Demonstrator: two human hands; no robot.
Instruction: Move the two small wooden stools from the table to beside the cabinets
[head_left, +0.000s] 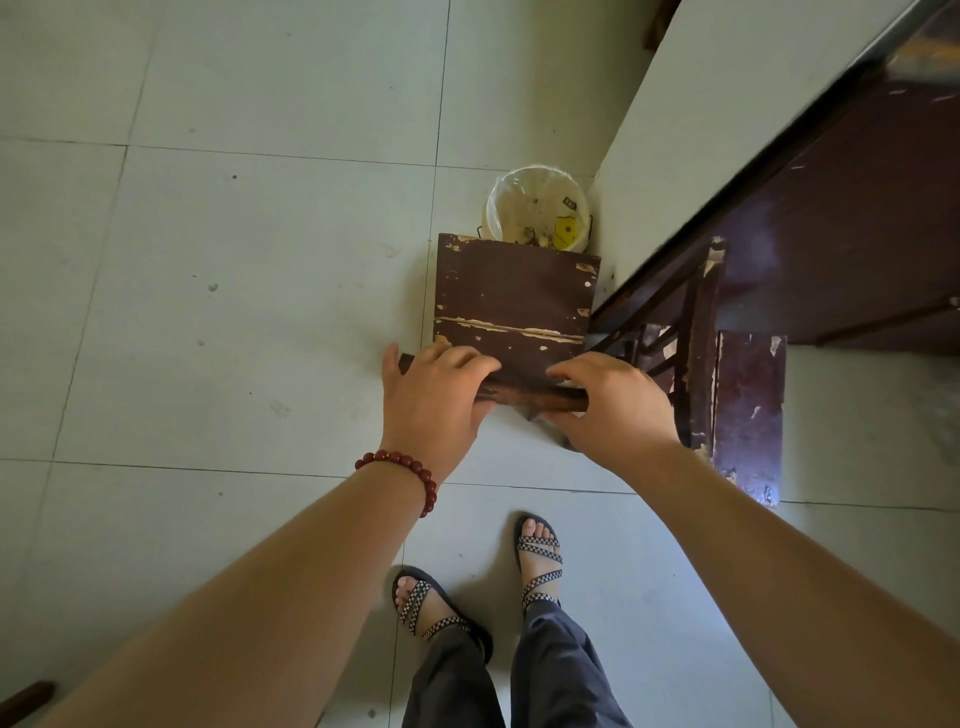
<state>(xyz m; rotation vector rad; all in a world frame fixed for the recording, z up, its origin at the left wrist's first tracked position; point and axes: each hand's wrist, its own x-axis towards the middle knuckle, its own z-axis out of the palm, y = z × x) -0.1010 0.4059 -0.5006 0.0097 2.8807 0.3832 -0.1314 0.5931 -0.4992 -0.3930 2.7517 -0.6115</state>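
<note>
A small dark-brown wooden stool with chipped paint is at the middle of the view, its flat seat facing up, over the pale tiled floor. My left hand grips the near left edge of its seat. My right hand grips the near right edge. A second dark wooden stool lies on its side just to the right, next to the base of a dark cabinet. Whether the held stool's legs touch the floor is hidden.
A white bin lined with clear plastic stands right behind the held stool, against a pale wall. My sandalled feet are on the tiles below. Open tiled floor stretches to the left.
</note>
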